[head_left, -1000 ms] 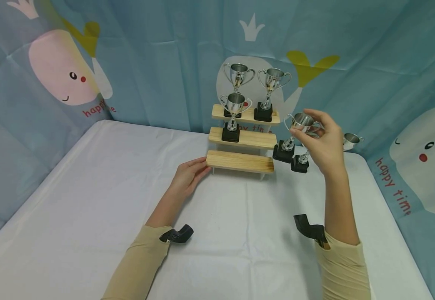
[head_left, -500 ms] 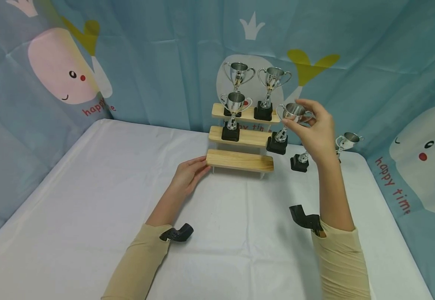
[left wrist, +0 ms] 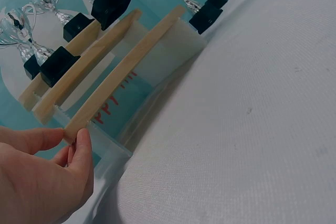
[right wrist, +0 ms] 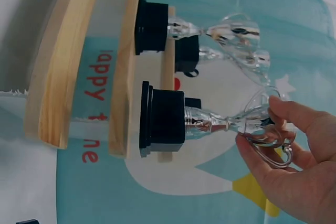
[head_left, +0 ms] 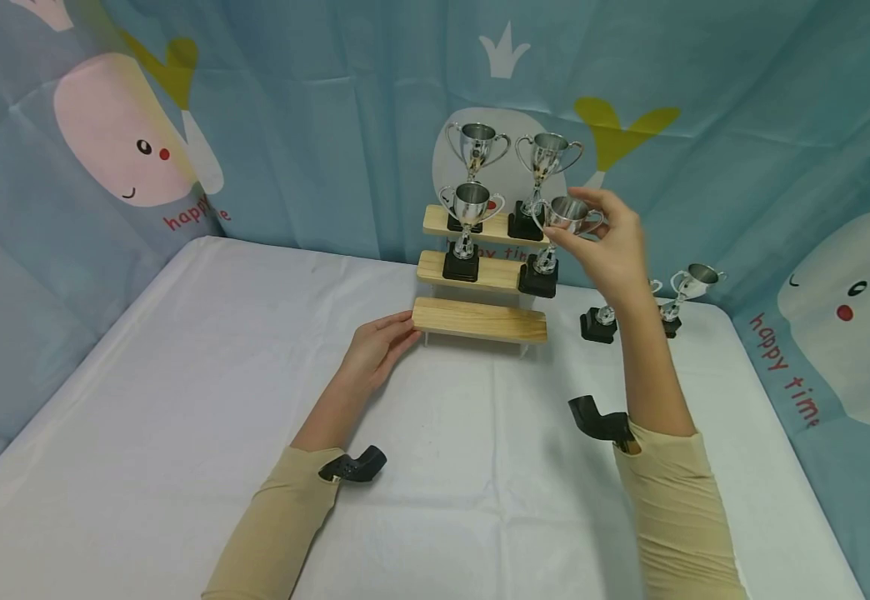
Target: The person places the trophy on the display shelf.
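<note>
My right hand point(head_left: 611, 242) grips a silver trophy point(right wrist: 207, 120) by its cup and one handle. Its black base hangs at the right end of the middle step of a three-tier wooden display stand point(head_left: 480, 321); in the right wrist view a gap shows between base and plank. Two silver trophies, a left one point(head_left: 475, 146) and a right one point(head_left: 547, 154), stand on the top step. Another trophy point(head_left: 468, 204) stands at the left of the middle step. My left hand point(head_left: 375, 354) pinches the left end of the bottom plank between thumb and fingers, seen close in the left wrist view.
Two more trophies stand on the white-covered table point(head_left: 435, 500) right of the stand; the nearer one point(head_left: 598, 325) is partly behind my right forearm, the other point(head_left: 693, 283) farther right. A blue printed curtain point(head_left: 330, 125) hangs behind the table.
My right hand has carried the trophy left and away from me, from beside the stand to the middle step's right end. The left hand stays on the bottom plank.
</note>
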Demonstrator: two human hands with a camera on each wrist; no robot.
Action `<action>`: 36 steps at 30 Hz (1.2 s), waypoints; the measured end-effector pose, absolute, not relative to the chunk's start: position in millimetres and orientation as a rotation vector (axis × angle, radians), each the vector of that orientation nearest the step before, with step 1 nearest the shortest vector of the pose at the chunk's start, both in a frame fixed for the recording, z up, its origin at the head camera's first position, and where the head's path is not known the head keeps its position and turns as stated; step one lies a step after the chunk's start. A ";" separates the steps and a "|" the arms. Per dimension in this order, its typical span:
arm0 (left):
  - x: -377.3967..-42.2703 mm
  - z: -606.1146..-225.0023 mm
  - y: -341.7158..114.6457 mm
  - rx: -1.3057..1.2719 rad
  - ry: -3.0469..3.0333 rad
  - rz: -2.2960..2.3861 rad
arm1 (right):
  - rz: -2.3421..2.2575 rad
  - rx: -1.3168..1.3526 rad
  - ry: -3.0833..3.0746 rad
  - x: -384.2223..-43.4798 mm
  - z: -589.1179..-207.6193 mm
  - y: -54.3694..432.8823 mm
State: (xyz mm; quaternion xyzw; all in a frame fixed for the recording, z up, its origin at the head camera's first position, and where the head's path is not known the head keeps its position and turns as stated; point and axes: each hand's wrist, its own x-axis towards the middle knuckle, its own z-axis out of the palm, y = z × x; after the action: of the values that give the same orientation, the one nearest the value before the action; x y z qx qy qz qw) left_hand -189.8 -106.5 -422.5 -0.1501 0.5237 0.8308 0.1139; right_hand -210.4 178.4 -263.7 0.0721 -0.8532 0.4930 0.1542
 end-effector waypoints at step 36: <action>-191.3 -422.3 -106.3 -0.464 1.521 2.443 | 1.456 0.252 -2.508 -235.1 -269.9 163.0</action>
State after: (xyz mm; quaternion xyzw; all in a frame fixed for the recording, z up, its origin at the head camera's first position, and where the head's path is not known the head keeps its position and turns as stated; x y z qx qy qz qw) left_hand -191.3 -106.3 -422.3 -0.1583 0.5185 0.8327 0.1130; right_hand -235.1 163.0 -269.9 0.0860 -0.8559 0.4967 0.1150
